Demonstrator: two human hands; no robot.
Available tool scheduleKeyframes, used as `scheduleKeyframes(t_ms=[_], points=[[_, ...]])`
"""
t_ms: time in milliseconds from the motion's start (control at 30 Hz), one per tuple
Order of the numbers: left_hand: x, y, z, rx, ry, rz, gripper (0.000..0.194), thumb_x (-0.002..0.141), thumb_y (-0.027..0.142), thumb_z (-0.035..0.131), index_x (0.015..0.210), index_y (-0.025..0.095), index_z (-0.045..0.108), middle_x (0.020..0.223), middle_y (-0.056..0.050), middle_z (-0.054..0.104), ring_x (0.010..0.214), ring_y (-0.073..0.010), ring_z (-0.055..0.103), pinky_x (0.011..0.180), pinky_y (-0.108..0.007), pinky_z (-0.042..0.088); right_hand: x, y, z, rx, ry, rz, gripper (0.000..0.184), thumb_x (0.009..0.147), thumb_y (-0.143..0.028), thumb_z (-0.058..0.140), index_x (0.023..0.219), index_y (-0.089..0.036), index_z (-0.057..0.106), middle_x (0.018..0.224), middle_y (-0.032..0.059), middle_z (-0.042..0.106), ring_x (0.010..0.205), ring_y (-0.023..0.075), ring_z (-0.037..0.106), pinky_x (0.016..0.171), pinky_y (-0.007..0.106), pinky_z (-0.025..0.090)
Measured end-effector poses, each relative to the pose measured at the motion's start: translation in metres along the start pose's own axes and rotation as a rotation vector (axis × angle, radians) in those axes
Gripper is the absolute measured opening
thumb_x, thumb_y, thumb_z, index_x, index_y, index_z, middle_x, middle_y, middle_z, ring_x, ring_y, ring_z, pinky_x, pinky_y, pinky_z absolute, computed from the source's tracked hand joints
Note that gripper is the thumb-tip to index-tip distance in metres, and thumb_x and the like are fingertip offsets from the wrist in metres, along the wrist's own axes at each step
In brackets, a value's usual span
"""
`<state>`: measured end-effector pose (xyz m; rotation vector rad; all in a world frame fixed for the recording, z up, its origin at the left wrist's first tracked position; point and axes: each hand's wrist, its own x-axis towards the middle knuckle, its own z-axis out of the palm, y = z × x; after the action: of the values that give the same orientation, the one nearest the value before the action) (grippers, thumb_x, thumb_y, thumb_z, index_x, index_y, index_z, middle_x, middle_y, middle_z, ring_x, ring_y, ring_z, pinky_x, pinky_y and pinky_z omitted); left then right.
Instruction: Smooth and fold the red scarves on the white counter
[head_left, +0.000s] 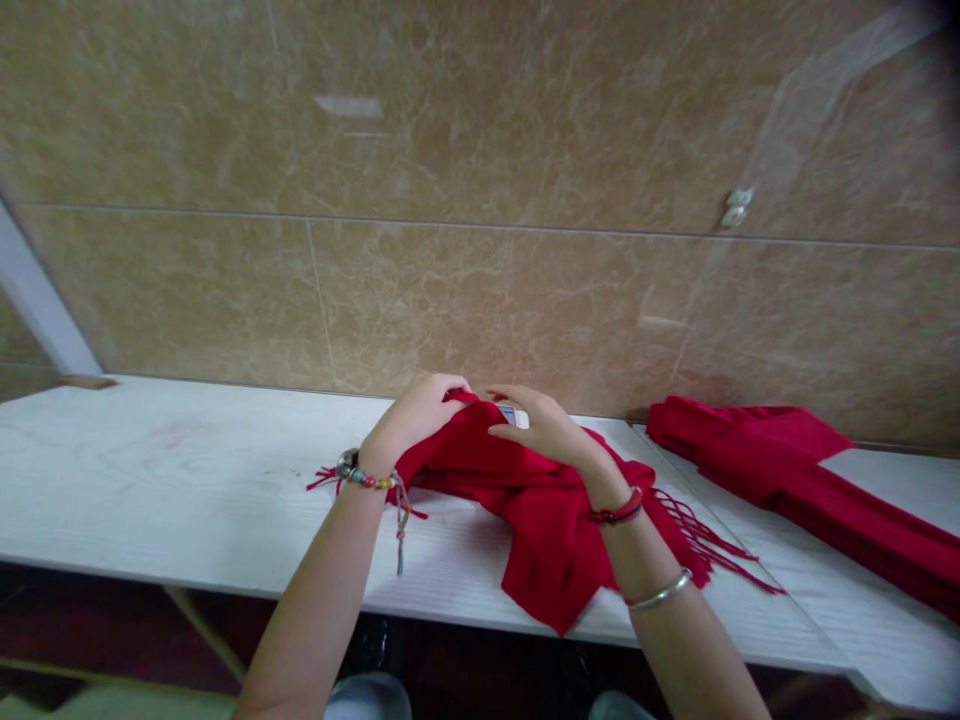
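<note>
A red scarf (pixel 480 450) with fringed ends lies bunched on the white wooden bench, one corner reaching down to the front edge. My left hand (pixel 427 405) grips its upper fold, the fingers curled round the cloth and partly hidden. Just to the right, my right hand (pixel 544 425) is open, thumb and fingers apart, over the scarf. A small white tag-like piece (pixel 513 415) shows in the gap between that thumb and fingers; whether the hand touches it, I cannot tell. The scarf's fringe (pixel 705 535) spreads to the right, past my right forearm.
A second red cloth (pixel 795 480) lies folded lengthwise along the bench (pixel 187 470) at the right. Behind rises a brown marble-tiled wall (pixel 480 200) with a small white fitting (pixel 736 207). A seam crosses the bench top near the right. A dark recess lies beneath.
</note>
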<state>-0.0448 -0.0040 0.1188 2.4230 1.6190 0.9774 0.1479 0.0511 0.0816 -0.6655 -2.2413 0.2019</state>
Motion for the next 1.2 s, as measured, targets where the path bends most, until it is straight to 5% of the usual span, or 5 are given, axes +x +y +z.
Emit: scheduleKeyframes(t_ms=[333,500,733,1000,1200], points=[[-0.014,-0.043,-0.015,0.449,0.057,-0.243,0.030,0.073,0.008,0.041,0.084,0.020,0.066,0.085,-0.007,0.068,0.079,-0.0205,0.062,0.070,-0.026,0.044,0.000,0.009,-0.028,0.189,0.378,0.227,0.025,0.072,-0.041,0.053,0.067,-0.018,0.062,0.060,0.0003,0.060,0.057,0.0139,0.051,0.053,0.026,0.038],[-0.029,-0.059,-0.041,0.281,0.124,-0.282,0.032,0.065,0.006,0.037,0.078,0.019,0.064,0.073,-0.004,0.066,0.070,-0.0172,0.060,0.062,-0.023,0.043,-0.002,0.028,-0.040,0.408,0.633,0.352,0.023,0.067,-0.041,0.057,0.068,-0.018,0.060,0.057,-0.0021,0.055,0.053,0.0121,0.047,0.049,0.025,0.037],[-0.048,-0.058,-0.059,-0.239,-0.179,-0.173,0.027,0.060,0.014,0.038,0.072,0.018,0.061,0.075,0.000,0.064,0.072,-0.0142,0.058,0.068,-0.025,0.047,0.010,0.002,-0.022,0.286,0.451,0.278,0.024,0.069,-0.041,0.055,0.067,-0.018,0.061,0.059,-0.0003,0.058,0.055,0.0134,0.050,0.051,0.025,0.038],[-0.047,-0.107,-0.034,-0.075,-0.086,-0.621,0.037,0.063,0.019,0.052,0.098,0.010,0.056,0.103,-0.017,0.062,0.099,-0.0293,0.057,0.084,-0.041,0.044,0.009,0.020,-0.013,-0.025,0.348,0.353,0.023,0.072,-0.036,0.052,0.072,-0.016,0.064,0.065,0.0040,0.064,0.060,0.0167,0.055,0.057,0.028,0.040],[-0.034,-0.071,0.007,0.003,-0.342,-0.122,0.087,0.065,0.043,0.065,0.138,0.016,0.026,0.146,-0.013,0.021,0.133,-0.0251,0.021,0.107,-0.035,0.021,0.007,0.005,-0.005,0.000,0.039,0.177,0.020,0.075,-0.033,0.054,0.078,-0.017,0.065,0.078,0.0045,0.068,0.071,0.0164,0.060,0.067,0.027,0.044]])
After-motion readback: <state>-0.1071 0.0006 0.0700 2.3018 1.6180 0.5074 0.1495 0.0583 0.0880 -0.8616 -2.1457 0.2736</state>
